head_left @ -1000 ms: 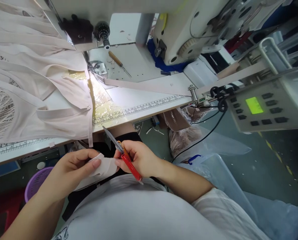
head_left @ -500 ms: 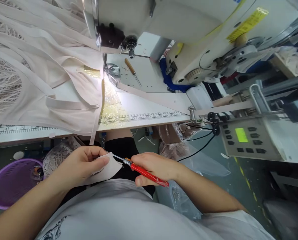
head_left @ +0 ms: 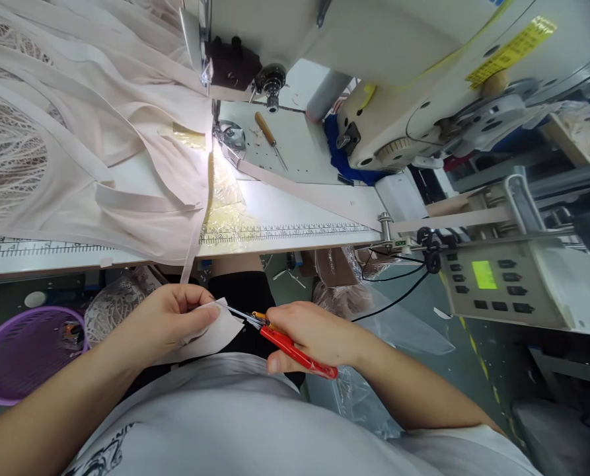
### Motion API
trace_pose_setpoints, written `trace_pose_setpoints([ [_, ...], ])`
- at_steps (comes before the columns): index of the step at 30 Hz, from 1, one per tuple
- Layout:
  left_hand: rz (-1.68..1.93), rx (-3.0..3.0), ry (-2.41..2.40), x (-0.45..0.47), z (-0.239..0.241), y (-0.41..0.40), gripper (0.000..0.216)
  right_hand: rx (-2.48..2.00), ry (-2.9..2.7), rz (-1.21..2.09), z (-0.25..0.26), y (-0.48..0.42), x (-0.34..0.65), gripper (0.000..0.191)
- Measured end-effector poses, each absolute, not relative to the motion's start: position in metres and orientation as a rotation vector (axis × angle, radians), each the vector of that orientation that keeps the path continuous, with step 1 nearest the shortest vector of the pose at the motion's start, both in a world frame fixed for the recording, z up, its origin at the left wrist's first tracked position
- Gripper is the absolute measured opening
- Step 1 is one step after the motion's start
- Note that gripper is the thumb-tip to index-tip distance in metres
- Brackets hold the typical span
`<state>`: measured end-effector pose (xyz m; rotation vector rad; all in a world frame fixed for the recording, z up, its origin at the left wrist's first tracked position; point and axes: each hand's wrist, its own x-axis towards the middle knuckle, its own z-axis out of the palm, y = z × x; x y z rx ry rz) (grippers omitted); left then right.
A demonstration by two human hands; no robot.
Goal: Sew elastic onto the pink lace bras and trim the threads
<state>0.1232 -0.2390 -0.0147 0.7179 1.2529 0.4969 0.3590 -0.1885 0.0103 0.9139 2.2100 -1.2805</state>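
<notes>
My left hand (head_left: 168,320) pinches a small pale fabric piece (head_left: 213,334) in front of my lap, below the table edge. My right hand (head_left: 312,334) is closed on red-handled thread snips (head_left: 295,352); their blades point left and meet the right edge of the fabric piece. Above, a pale pink garment (head_left: 101,178) with lace panels and straps lies spread on the sewing table (head_left: 295,218), reaching the needle area of the sewing machine (head_left: 374,79). A narrow pink strap (head_left: 299,195) runs from the presser foot to the right.
A purple basket (head_left: 22,354) sits on the floor at lower left. A control panel with a green screen (head_left: 485,274) stands at the right, with black cables beside it. A wooden-handled awl (head_left: 269,135) lies on the machine bed. Plastic bags of fabric sit under the table.
The snips swung from pointing up to pointing left, and their blades have reached the fabric piece. The view has shifted a little to the left and up.
</notes>
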Motion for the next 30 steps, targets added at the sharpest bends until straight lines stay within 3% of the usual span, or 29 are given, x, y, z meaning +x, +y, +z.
trace_pose_setpoints([
  [30,0.509,0.753,1.219,0.125,-0.020,-0.235,0.037,1.114,2.164,-1.414,-0.002,-0.196,0.361,0.051],
])
